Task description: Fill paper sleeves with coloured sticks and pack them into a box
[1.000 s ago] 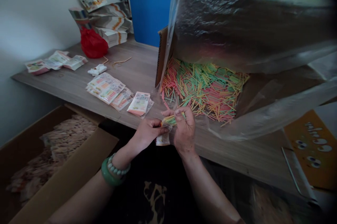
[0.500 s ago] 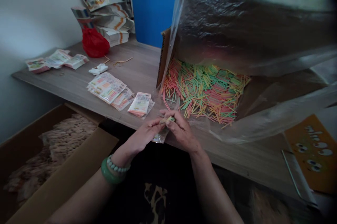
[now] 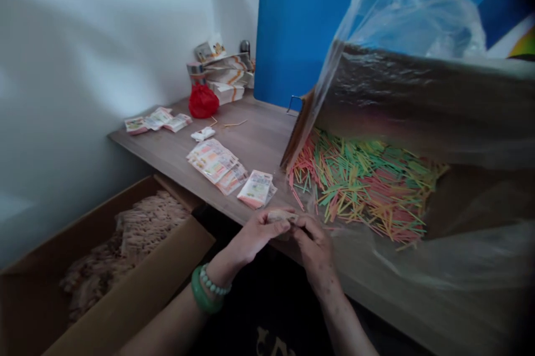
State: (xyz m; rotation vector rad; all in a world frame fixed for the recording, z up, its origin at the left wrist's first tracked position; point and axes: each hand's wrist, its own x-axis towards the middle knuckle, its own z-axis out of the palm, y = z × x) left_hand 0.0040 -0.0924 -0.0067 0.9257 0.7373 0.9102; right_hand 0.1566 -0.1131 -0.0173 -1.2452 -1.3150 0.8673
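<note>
Lower centre — the packet point(image 3: 276, 215) is partly hidden by the left hand point(image 3: 256, 236), contents too blurred to tell; upper right — the blue board point(image 3: 301, 27) is cut off by the top edge.

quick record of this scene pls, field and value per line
left hand: holds a small packet
right hand: touches the packet's right end; grip unclear
left wrist: green bangle, beaded bracelet
table, right: pile of pink, green and yellow sticks
table, left: printed packets, red bag
below table, left: open cardboard box
</note>
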